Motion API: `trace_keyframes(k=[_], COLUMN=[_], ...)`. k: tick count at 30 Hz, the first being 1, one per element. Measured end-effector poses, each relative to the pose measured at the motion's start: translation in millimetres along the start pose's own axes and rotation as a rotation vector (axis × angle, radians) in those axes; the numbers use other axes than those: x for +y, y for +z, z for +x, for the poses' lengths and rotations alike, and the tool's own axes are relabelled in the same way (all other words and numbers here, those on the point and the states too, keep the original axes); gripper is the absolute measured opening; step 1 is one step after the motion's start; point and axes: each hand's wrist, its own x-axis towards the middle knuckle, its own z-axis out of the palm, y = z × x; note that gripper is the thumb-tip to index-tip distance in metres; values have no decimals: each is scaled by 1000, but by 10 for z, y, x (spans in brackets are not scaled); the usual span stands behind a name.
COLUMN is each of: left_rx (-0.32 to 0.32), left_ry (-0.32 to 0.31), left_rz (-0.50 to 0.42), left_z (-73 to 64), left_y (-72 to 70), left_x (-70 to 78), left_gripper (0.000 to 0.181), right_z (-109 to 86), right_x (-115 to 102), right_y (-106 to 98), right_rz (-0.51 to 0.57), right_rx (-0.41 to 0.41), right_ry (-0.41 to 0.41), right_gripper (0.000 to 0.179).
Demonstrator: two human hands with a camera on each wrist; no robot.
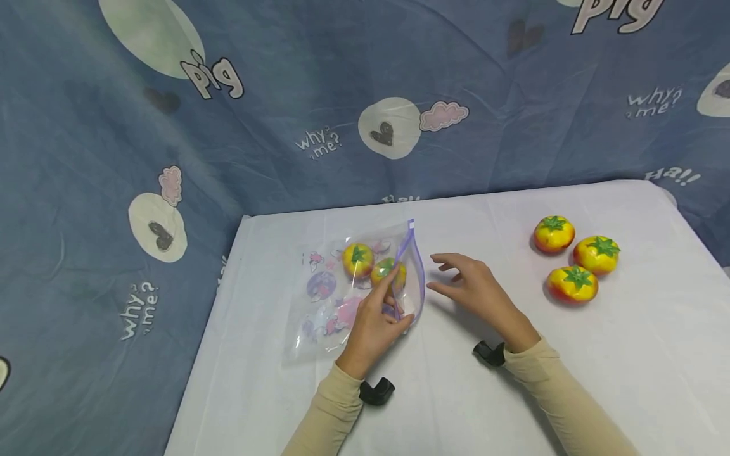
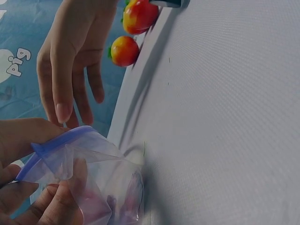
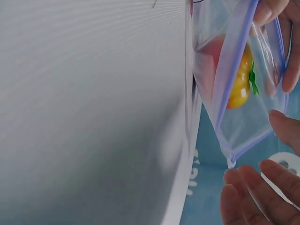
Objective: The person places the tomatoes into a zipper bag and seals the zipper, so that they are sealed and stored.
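Observation:
A clear zip bag with a purple zip edge and printed pictures lies on the table, its mouth spread toward the right. Inside are two yellow-and-red fruits with green leafy tops, one fruit farther in and another fruit near the mouth. My left hand holds the bag by its rim, the thumb at the near side of the mouth. Just right of the opening, my right hand hovers with fingers apart and nothing between them. The right wrist view shows a fruit through the bag's mouth.
Three more such fruits sit together on the right of the white table: a back fruit, a right fruit and a front fruit. A blue printed cloth hangs behind and at the left.

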Motion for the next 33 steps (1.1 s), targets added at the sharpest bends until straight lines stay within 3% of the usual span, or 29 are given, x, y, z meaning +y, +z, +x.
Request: trace_keyframes(k=[18,27,33], left_rx=[10,8,9], left_ry=[-5,-11,-12], left_rz=[8,12,15], left_z=[1,-3,0], left_y=[-3,-9,-10], left_x=[-10,-13,-10], left_gripper=[95,94,94], right_z=[-330,-505,-618], right_x=[153,278,280], right_y=[-394,-656,-847], right_rz=[-125,-183,-217], right_rx=[129,152,229], right_ry=[22,82,74], right_gripper=[51,51,51])
